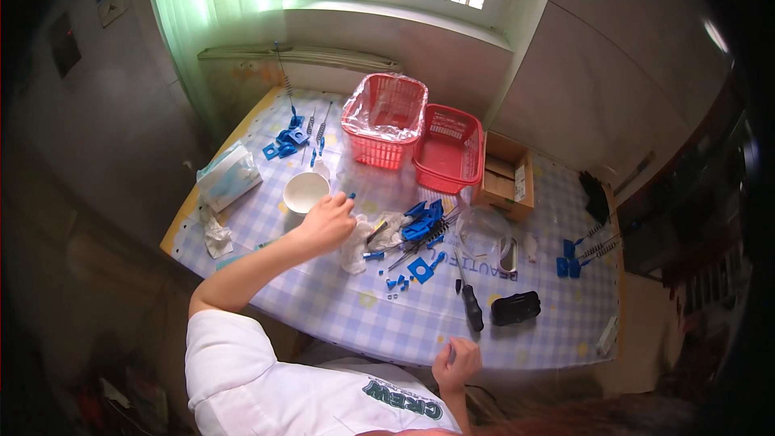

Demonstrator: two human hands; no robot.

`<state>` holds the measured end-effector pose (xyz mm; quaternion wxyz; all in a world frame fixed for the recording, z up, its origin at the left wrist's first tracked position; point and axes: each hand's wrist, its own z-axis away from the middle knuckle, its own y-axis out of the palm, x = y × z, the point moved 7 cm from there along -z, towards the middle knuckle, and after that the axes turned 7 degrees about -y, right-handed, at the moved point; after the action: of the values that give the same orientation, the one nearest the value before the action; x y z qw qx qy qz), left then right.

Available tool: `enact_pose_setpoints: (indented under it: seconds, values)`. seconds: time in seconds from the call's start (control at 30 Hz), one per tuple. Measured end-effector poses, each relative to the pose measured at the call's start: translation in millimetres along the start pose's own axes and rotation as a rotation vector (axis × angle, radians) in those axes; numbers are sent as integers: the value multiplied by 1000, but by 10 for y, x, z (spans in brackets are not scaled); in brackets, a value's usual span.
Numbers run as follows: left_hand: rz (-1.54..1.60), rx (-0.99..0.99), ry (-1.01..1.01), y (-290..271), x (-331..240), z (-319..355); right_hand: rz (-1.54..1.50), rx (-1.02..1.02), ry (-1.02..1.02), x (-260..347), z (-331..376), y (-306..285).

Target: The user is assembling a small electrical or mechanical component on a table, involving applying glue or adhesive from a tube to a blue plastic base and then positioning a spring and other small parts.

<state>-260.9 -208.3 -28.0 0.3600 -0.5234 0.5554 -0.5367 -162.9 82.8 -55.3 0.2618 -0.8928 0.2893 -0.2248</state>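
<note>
My left hand (327, 220) reaches over the left middle of the table, fingers pinched at a small blue plastic piece (352, 195). Just beyond it stands a white bowl (305, 193). Crumpled tissue (355, 246) lies right of that hand, beside a heap of blue plastic parts (424, 222) and thin black-bristled brushes. A blue plate with a round hole (421, 270) and several tiny blue bits (397, 283) lie nearer me. My right hand (457, 361) is curled at the front edge; whatever its fingers hold is hidden. A black-handled screwdriver (472, 308) lies beyond it.
Two red baskets (448, 149) stand at the back, one lined with clear plastic, beside a cardboard box (506, 178). A tissue pack (229, 176) is at left. A clear round container (483, 234) and black case (516, 308) are at right. More blue-ended brushes (569, 262) lie far right.
</note>
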Motion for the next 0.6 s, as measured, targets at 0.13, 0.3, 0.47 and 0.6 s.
enact_pose_setpoints:
  seconds: [0.13,0.3,0.47,0.6]
  values:
    - [54,-46,-13,-34,-132,284,9,-5,2,11,13,1]
    - [-110,-256,-111,-306,59,-2,-7,-4,-14,25,4,-14]
    - [-188,-99,-178,165,263,-332,42,-33,-36,33,11,-11]
    - [-199,-56,-190,279,258,-395,18,-24,-17,40,32,-21]
